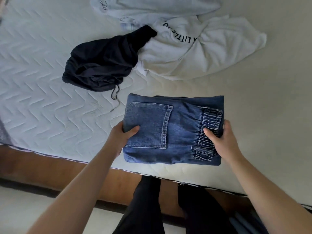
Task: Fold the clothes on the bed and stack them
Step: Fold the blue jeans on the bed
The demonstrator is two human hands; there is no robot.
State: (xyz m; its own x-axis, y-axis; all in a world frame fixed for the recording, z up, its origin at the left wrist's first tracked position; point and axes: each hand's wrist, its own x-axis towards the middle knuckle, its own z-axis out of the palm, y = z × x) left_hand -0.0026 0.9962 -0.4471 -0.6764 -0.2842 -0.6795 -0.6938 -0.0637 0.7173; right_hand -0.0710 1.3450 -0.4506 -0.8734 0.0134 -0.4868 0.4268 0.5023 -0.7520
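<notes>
Folded jeans (172, 130) gripped at both short ends, left hand (124, 135) and right hand (221, 137) each with thumb on top.

Lying near the edge of the quilted white mattress (42, 92), long axis left to right, elastic waistband rightward, back pocket up. Beyond: crumpled dark shorts (101, 65), white shirt (202, 51) printed "LITTLE". Brown bed frame (50, 166) below.

one folded jeans (170, 130), one dark garment (101, 65), two white garments (202, 53).

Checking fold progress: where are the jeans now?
Head view: folded jeans at the bed's near edge, centre-right, gripped by both hands, just nearer than the black shorts.
</notes>
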